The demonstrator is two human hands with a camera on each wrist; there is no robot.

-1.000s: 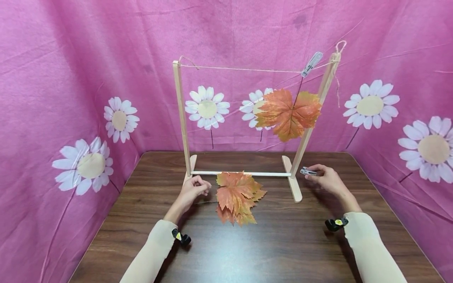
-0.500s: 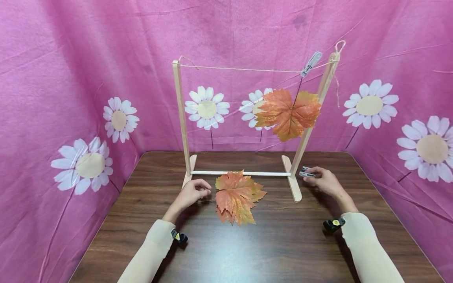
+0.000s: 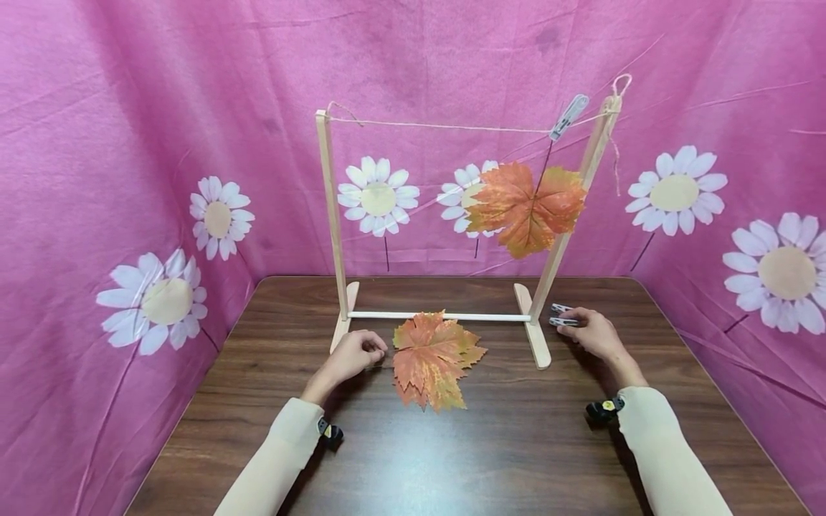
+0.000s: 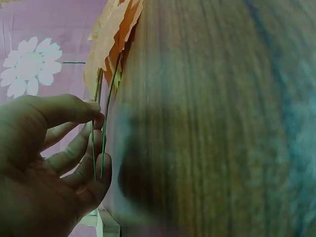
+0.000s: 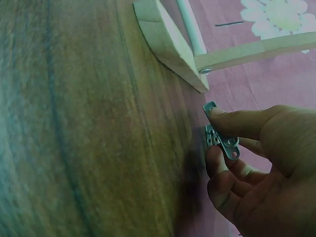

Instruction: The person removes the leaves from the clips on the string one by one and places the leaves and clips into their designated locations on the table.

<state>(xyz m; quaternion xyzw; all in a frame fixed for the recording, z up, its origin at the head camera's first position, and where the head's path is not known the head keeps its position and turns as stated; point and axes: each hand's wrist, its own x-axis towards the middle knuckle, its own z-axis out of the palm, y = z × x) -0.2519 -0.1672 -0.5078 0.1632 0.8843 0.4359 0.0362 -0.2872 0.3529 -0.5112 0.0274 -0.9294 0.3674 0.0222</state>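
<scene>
On my dark wood table [image 3: 419,473], I've got both hands well apart, each one busy with something. My left hand [image 3: 353,356] has thumb and finger pinching the autumn leaves [image 3: 434,358] by a stem [image 4: 94,153], and a second stem [image 4: 108,98] runs right alongside it. Those leaves overlap in a little stack between my hands, way nearer the left one, just in front of the white rod [image 3: 381,315] (can't tell if they're flat on the wood or a bit off it). My right hand [image 3: 592,334] is out past the right end of the wooden stand [image 3: 332,208], thumb and fingers clamped on a grey clothespin [image 5: 229,143], with two grey prongs poking out toward the stand. Up top there's a string [image 3: 452,127] stretched across, and another orange leaf [image 3: 532,208] hangs from it by its stem, near the right end, under a tilted clip [image 3: 569,117]. Behind all that it's pink fabric [image 3: 452,50] with big white daisies [image 3: 378,198], and there's a little black camera [image 3: 332,434] strapped at each wrist.
</scene>
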